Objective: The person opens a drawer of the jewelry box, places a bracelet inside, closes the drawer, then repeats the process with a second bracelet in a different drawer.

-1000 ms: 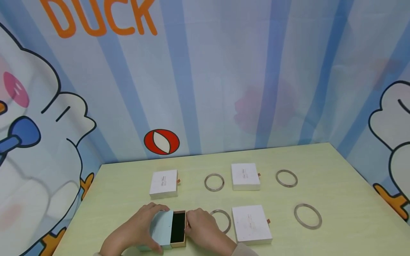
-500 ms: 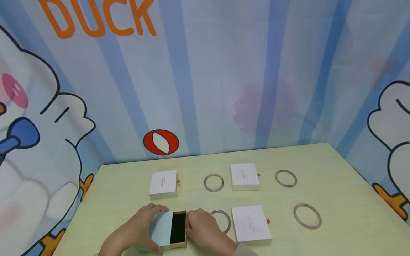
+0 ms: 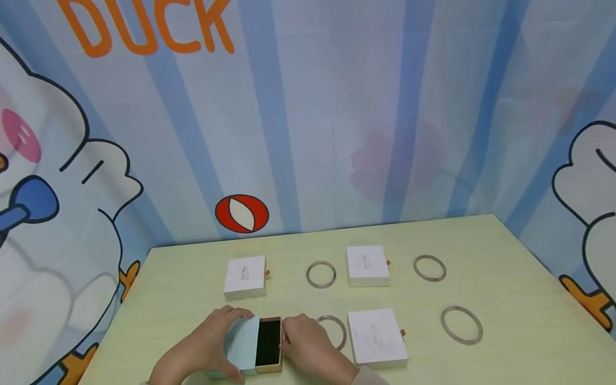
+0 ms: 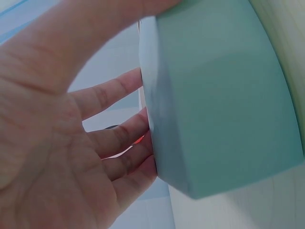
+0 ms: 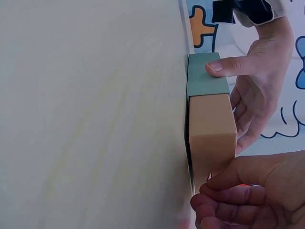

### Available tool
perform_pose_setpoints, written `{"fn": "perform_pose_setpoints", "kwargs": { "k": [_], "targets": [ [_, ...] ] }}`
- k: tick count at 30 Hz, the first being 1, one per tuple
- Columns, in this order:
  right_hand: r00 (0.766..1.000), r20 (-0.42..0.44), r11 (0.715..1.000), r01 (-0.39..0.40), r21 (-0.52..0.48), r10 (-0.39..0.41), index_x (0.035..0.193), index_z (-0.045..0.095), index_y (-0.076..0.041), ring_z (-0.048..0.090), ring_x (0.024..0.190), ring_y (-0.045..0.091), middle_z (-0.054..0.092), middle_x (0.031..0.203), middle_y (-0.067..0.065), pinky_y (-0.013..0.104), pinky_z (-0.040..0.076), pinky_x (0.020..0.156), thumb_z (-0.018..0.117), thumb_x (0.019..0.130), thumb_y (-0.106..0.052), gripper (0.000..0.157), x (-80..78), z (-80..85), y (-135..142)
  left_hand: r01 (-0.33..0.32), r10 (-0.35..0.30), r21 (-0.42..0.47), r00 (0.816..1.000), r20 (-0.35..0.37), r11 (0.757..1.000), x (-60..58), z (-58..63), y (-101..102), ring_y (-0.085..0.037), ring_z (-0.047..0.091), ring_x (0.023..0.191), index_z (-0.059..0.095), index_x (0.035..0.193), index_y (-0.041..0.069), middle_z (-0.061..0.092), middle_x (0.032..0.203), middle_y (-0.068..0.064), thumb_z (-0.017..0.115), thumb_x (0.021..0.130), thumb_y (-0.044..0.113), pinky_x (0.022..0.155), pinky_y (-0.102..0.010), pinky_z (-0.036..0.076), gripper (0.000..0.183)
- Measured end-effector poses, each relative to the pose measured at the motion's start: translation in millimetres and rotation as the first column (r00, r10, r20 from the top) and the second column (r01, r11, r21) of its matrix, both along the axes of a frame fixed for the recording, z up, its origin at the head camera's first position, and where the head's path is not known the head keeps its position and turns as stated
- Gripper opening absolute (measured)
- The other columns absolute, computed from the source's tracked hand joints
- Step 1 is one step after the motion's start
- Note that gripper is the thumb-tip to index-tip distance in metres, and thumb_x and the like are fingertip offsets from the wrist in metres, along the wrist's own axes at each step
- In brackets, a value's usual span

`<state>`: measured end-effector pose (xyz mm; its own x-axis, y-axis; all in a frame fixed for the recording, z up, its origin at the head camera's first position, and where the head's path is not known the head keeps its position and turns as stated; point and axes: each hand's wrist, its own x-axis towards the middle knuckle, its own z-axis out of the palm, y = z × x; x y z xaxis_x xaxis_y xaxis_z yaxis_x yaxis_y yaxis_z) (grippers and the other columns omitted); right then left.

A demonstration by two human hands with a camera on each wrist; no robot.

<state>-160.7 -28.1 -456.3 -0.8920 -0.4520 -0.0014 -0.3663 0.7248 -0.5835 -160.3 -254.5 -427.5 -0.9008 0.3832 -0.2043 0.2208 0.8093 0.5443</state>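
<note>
Change noted: the drawer (image 3: 268, 345) is slightly farther out of its pale blue cover (image 3: 241, 342) than in the preceding head views, a wider strip of dark lining being exposed, while the cover appears unmoved. White boxes and rings appear undisturbed.

Position: cover and drawer lie flat on the near part of the bench (image 3: 183, 289), left of centre. The drawer is only partly withdrawn; no ring is seen on the exposed lining.

Left hand (image 3: 207, 342): cover gripped, thumb on the near side, fingertips along the far side, the span between them wide. Right hand (image 3: 310, 345): thumb and forefinger brought together, a small tab (image 5: 210, 175) at the drawer's front being pinched; the tab itself is mostly hidden.

Surroundings: one ring (image 3: 344, 334) is partly covered by the right hand. A white box (image 3: 377, 338) lies just right of it; two others (image 3: 245, 275) (image 3: 368, 264) are placed farther back, all with drawers shut.

Interpretation: the pull is judged to be working, slowly, with the cover well braced. Opening is judged incomplete; a steady left-hand hold is called for, lest the cover be dragged along.
</note>
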Motion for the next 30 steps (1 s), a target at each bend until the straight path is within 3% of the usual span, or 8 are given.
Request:
{"fn": "perform_pose_setpoints", "kwargs": {
  "k": [19,30],
  "targets": [
    [0.999,-0.047,1.0,-0.015,-0.002,0.015,0.065,0.05,-0.014,0.042,0.051,0.006,0.045,0.058,-0.006,0.024,0.037,0.045,0.069,0.09,-0.007,0.033,2.6,2.4,6.0,0.069,-0.068,0.014,0.996,-0.048,0.998,-1.4,0.6,-2.7,-0.029,0.046,0.108,0.055,0.132,0.013,0.054,0.121,-0.006,0.102,0.047,0.035,0.091,-0.056,0.045,0.099],
    [0.998,-0.063,1.0,-0.012,0.001,0.012,0.063,0.048,-0.014,0.04,0.05,0.006,0.043,0.057,-0.006,0.024,0.036,0.044,0.068,0.09,-0.006,0.034,3.9,1.9,5.8,0.064,-0.063,0.002,0.997,-0.045,0.998,-0.7,1.5,-1.9,-0.03,0.047,0.106,0.056,0.131,0.013,0.054,0.122,-0.007,0.102,0.046,0.036,0.089,-0.055,0.046,0.099]
  ]
}}
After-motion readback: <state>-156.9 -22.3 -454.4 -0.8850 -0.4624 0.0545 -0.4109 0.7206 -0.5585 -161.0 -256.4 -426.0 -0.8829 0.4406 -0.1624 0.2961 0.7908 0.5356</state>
